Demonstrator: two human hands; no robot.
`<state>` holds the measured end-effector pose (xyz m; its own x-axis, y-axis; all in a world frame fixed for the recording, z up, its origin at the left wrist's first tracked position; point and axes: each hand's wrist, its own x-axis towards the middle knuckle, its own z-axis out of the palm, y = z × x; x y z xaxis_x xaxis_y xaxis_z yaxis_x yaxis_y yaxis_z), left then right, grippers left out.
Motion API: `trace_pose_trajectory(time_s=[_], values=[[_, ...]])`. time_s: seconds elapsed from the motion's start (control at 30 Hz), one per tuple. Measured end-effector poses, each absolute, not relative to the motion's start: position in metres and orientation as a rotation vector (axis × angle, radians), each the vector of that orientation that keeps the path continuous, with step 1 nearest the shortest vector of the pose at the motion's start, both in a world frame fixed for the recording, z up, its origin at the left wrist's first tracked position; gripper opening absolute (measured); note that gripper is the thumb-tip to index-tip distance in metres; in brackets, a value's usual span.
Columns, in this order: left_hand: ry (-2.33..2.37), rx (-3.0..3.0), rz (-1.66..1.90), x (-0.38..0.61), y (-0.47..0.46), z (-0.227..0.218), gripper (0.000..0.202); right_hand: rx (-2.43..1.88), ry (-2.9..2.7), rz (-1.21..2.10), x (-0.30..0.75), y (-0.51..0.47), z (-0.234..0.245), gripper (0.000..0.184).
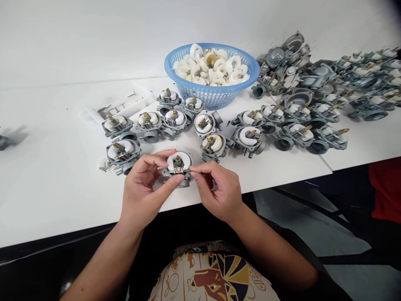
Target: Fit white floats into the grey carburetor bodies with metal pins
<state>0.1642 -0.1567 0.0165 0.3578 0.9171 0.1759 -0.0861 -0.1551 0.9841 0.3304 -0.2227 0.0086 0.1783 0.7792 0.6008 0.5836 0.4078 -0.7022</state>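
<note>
A grey metal carburetor sits at the table's front edge, its open side facing up. Inside lies a white C-shaped float around a brass jet. My left hand grips the carburetor from the left, the thumb at its near side and the fingers behind. On the other side, my right hand is closed in a pinch at the right end of the float's hinge. Whatever sits between those fingertips is too small to make out.
Behind stands a blue basket heaped with white floats. Several carburetors with floats surround the work spot, and more bodies are piled at the back right. Small metal pins lie by a clear plastic bag at the left.
</note>
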Motion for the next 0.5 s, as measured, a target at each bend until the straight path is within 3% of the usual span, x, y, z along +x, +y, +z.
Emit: trace_pose_trajectory(time_s=[0.17,0.5], values=[[0.754,1.401,1.093,0.1656,-0.1552,0.0159,0.040,-1.260,-1.514,0.212,0.3309,-0.2222,0.0086,0.010],[0.747,1.399,1.134,0.1682,-0.1568,0.0146,0.040,-1.274,-1.405,0.316,0.3308,-0.2211,0.0119,0.002]])
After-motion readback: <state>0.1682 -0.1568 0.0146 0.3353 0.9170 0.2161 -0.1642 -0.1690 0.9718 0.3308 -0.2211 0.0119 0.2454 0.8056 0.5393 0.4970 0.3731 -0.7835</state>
